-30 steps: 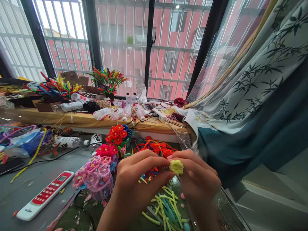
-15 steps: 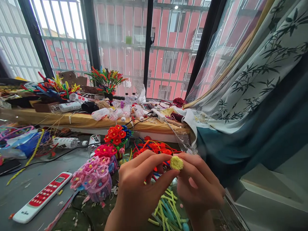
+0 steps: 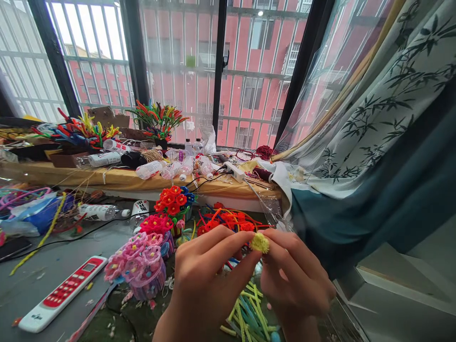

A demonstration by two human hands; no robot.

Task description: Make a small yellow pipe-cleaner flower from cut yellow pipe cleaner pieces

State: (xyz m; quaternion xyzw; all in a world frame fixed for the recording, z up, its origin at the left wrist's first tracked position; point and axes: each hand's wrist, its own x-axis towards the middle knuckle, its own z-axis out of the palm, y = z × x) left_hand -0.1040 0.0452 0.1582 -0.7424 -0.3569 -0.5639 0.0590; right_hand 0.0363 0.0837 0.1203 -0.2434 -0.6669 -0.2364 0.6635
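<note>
A small coiled piece of yellow pipe cleaner (image 3: 260, 242) is pinched between my two hands in the middle of the view. The thumb and index finger of my left hand (image 3: 210, 270) close on its left side. My right hand (image 3: 297, 273) grips it from the right with bent fingers. Below my hands lie several cut yellow-green and teal pipe cleaners (image 3: 249, 311). Behind them is a heap of red and orange pipe cleaners (image 3: 231, 219), partly hidden by my fingers.
Pink pipe-cleaner flowers in a pot (image 3: 140, 266) stand left of my hands, with red flowers (image 3: 173, 199) behind. A white and red remote control (image 3: 64, 294) lies on the grey table. Bottles (image 3: 103, 212) and a black cable lie farther back, before a cluttered window ledge (image 3: 107, 178).
The yellow coil has turned slightly and shifted a little left between my fingers. Both hands keep their pinch, with small finger movements.
</note>
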